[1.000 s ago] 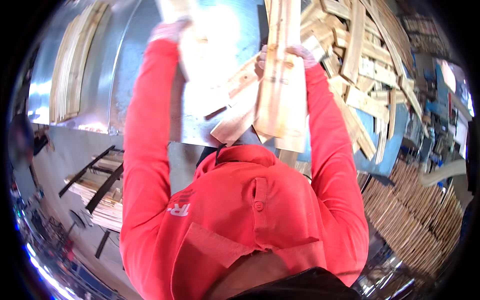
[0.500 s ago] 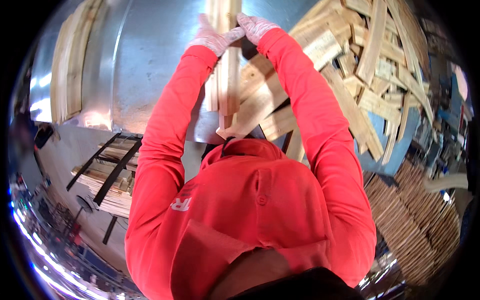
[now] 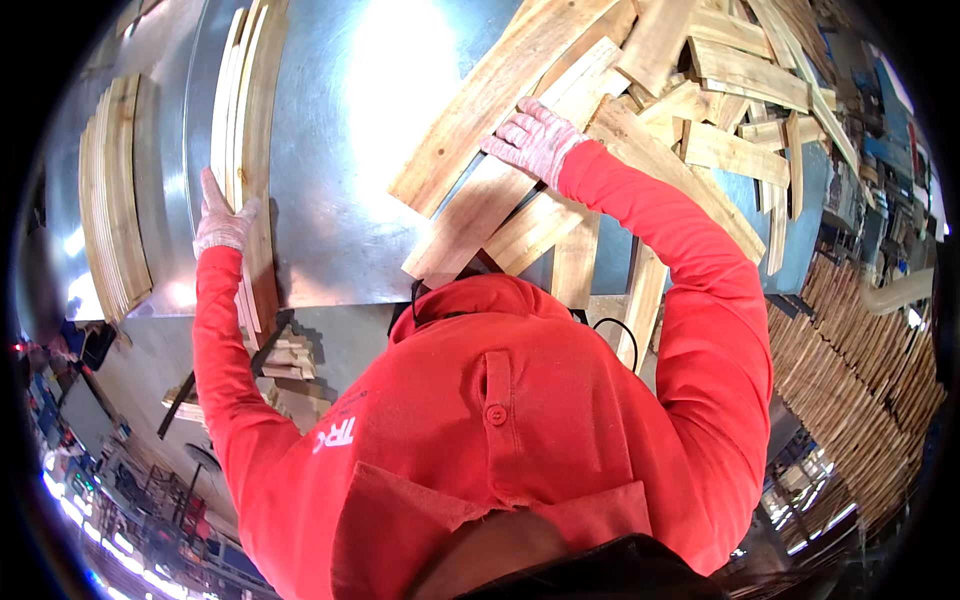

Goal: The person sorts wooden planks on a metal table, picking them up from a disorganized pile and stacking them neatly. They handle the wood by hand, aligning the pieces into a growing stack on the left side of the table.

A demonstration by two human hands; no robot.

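My left hand, in a pale speckled glove, is at the near part of a small stack of wooden boards standing on edge. Its thumb lies across the boards and its fingers run along their left side, gripping them. My right hand, gloved alike, rests with fingers stretched out on a wooden board in the loose pile. Along its left side a longer board slants away from me.
Another stack of boards stands at the far left of the metal table. Loose boards lie crisscrossed at the right. Below the table are stacked boards at the left and a large wood stack at the right.
The board stack held between both hands at the middle has moved left with my left hand. My right hand has left it and come onto the loose pile.
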